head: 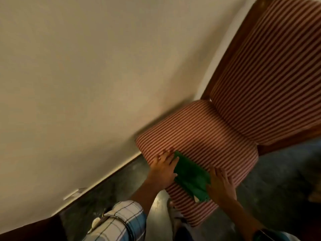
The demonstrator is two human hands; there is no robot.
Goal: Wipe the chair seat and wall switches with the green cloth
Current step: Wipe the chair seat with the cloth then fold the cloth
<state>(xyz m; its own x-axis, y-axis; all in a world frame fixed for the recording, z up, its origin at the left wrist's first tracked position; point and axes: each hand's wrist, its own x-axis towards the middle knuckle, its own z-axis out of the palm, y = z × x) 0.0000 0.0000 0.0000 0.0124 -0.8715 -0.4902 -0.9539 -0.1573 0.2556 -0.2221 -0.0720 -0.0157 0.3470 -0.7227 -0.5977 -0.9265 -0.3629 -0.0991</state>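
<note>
A chair with red-and-white striped upholstery stands against the wall; its seat (205,134) fills the lower middle and its backrest (271,70) rises to the upper right. The green cloth (191,178) lies flat near the seat's front edge. My left hand (163,169) rests flat on the cloth's left end with fingers spread on the seat. My right hand (220,185) presses flat on the cloth's right end. No wall switches show at hand height.
A plain cream wall (86,75) fills the left and top. A white low wall plate (74,193) sits just above the dark skirting. The floor (278,180) is dark grey stone. The chair's wooden frame (231,54) touches the wall.
</note>
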